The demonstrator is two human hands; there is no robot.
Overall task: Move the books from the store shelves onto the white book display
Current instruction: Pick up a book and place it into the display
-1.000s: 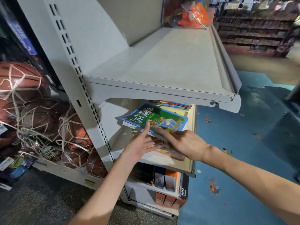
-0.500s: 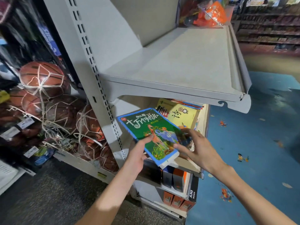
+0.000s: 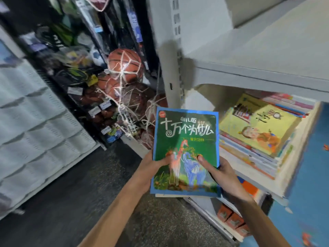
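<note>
Head view. A green book (image 3: 186, 139) with a blue border is held cover-up in front of the shelves, clear of them, in both hands. The left hand (image 3: 151, 168) grips the book's lower left edge, thumb on the cover and fingers hidden beneath. The right hand (image 3: 220, 173) grips the lower right edge in the same way, thumb (image 3: 202, 160) pressed on the cover near the painted animals. Both grips are closed on the book; it spans the gap between them and extends upward, away from the person. A pale edge shows under the book's bottom border; whether this is a second book cannot be told.

To the right, a stack of books (image 3: 258, 138) lies flat on the lower shelf (image 3: 249, 172), a yellow book (image 3: 263, 129) on top. The stack is near the held book but apart from it. A bare grey shelf (image 3: 267, 56) sits above. Netted basketballs (image 3: 124, 65) hang left of the shelf upright. At far left stands a white slatted unit (image 3: 32, 122). Orange boxes (image 3: 231, 220) sit at the bottom of the shelving. The frame is motion-blurred.
</note>
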